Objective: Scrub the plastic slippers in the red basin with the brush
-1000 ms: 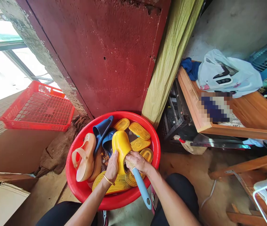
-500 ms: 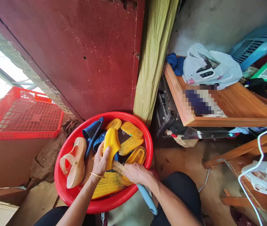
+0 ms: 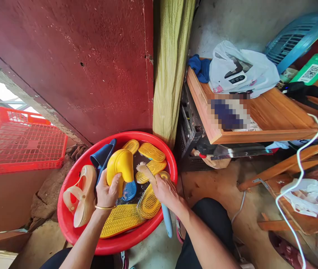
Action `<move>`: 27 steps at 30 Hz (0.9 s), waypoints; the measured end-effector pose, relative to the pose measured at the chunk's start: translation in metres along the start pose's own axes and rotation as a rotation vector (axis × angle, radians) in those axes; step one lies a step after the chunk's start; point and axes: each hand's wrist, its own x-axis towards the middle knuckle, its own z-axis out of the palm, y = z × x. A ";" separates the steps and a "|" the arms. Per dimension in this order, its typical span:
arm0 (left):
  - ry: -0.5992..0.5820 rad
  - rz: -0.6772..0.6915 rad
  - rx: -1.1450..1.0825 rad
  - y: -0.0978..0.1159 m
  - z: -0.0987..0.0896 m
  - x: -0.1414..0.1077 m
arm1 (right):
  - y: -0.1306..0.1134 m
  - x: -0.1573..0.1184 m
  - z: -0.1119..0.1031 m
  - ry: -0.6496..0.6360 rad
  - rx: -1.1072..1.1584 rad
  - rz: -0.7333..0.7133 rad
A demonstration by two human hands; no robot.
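My left hand [image 3: 107, 192] grips a yellow rubber clog [image 3: 120, 166] above a red plastic basin [image 3: 66, 220]. My right hand [image 3: 166, 192] is shut around a scrubbing brush with a light blue handle [image 3: 167, 220]. Its pale bristles [image 3: 144, 172] point up and away from the clog, with a small gap between them. In the basin lie a peach clog [image 3: 80, 196], a navy slipper [image 3: 101, 155], and several yellow ribbed shoes [image 3: 121, 220]. A blue sole [image 3: 129, 190] shows below the yellow clog. My hands hide parts of the shoes.
A red plastic crate [image 3: 21, 142] and a burlap cloth [image 3: 52, 186] lie left of the basin. A red-painted metal panel [image 3: 63, 63] stands behind it. To the right are a wooden shelf [image 3: 203, 108], a white plastic bag [image 3: 240, 69], and a white cable [image 3: 297, 179].
The view has shifted, with the basin further left. My left hand has turned the yellow clog, and the brush has lifted off it, its bristles now pointing up.
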 end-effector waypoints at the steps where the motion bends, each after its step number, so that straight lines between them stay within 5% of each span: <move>1: 0.009 -0.007 -0.022 0.000 0.001 0.001 | -0.003 0.003 0.006 0.029 0.059 0.024; 5: 0.023 -0.004 -0.079 0.001 0.001 0.003 | -0.014 0.013 0.030 0.068 0.501 0.101; 10: -0.013 -0.084 -0.223 0.008 -0.007 0.001 | -0.027 0.017 0.043 -0.048 1.325 0.151; 13: -0.080 -0.115 -0.336 0.016 -0.007 -0.006 | -0.036 0.018 0.046 -0.032 1.572 0.129; 17: -0.138 -0.126 -0.246 0.018 0.002 -0.018 | -0.056 0.017 0.058 0.069 1.636 0.117; 20: -0.043 -0.081 -0.069 0.016 0.011 -0.024 | -0.071 0.017 0.074 0.152 1.625 -0.024; 27: 0.062 -0.127 0.097 0.015 0.026 -0.032 | -0.087 0.038 0.106 0.277 1.413 0.227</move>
